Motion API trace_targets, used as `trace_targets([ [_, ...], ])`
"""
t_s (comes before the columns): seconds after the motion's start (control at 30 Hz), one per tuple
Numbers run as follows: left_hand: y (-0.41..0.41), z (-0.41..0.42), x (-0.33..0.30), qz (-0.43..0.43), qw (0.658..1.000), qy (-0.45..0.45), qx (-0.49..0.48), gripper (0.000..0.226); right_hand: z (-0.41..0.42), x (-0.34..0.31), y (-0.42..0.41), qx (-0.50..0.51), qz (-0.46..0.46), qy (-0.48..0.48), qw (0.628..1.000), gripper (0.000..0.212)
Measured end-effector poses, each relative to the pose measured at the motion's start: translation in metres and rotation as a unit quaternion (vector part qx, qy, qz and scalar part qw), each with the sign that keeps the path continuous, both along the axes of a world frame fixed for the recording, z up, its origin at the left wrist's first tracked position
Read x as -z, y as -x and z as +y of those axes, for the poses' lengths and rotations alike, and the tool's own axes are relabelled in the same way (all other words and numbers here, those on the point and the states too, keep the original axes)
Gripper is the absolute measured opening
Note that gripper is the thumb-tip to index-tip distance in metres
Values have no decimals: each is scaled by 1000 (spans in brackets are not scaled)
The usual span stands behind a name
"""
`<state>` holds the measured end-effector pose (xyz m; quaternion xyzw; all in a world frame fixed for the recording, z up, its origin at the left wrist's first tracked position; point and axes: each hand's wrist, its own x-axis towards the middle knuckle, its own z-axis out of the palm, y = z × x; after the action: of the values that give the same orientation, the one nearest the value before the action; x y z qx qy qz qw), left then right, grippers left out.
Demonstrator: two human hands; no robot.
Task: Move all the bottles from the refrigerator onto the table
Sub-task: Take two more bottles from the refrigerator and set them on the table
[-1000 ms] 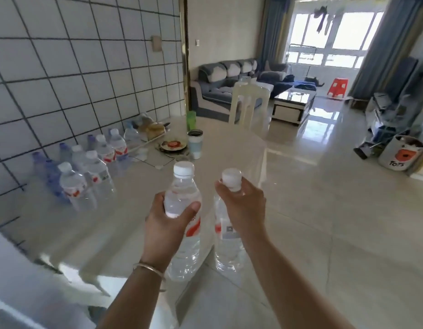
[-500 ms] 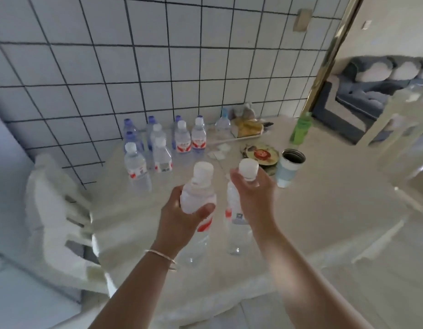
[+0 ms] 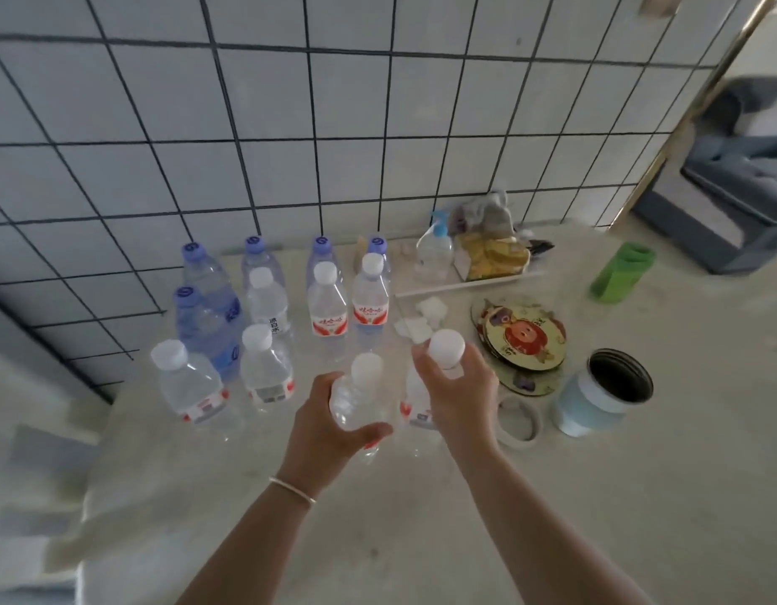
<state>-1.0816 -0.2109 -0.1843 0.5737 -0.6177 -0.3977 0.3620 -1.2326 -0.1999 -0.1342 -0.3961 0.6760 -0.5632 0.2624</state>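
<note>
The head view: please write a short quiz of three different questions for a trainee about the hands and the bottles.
1. True or false: each hand holds one bottle.
2. Which cap colour have the bottles nearest the tiled wall? A white, B blue, C green.
3. What stands open at the right of the round tin lid?

Key
1. True: left hand grips one bottle, right hand another bottle.
2. B, as this blue-capped bottle.
3. The pale blue cup.

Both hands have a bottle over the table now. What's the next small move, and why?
Probably lower both straight down and let go. The left hand and right hand each grip a bottle above bare table, just in front of the standing bottles, so this spot looks free.
</note>
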Motion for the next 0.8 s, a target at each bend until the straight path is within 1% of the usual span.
trace_targets([
  [0.07,4,-20,10,5,1000,-14,-15,90,-24,11,6,-2,-3,-8,1000,18],
  [0.17,9,-45,26,18,999,-21,-43,104,-54,29,11,-10,6,-28,1000,19],
  [0.2,11,-52,30,19,999,-19,-46,103,-62,35,11,-15,13,-34,999,19],
  [0.3,14,-70,38,18,998,-6,-61,85,-79,48,12,-41,25,-45,998,20],
  [0.4,16,-83,46,26,996,-10,-80,75,-88,58,13,-61,52,-52,995,19],
  [0.47,16,-88,51,25,996,-4,-84,76,-91,62,11,-73,53,-47,995,19],
  [0.6,12,-88,55,14,996,-11,-84,78,-93,64,10,-86,64,-39,993,25],
  [0.7,9,-85,52,1,996,-28,-83,82,-94,64,14,-98,60,-57,992,15],
  [0.8,7,-81,49,0,996,-35,-86,84,-92,65,17,-105,64,-74,990,18],
])
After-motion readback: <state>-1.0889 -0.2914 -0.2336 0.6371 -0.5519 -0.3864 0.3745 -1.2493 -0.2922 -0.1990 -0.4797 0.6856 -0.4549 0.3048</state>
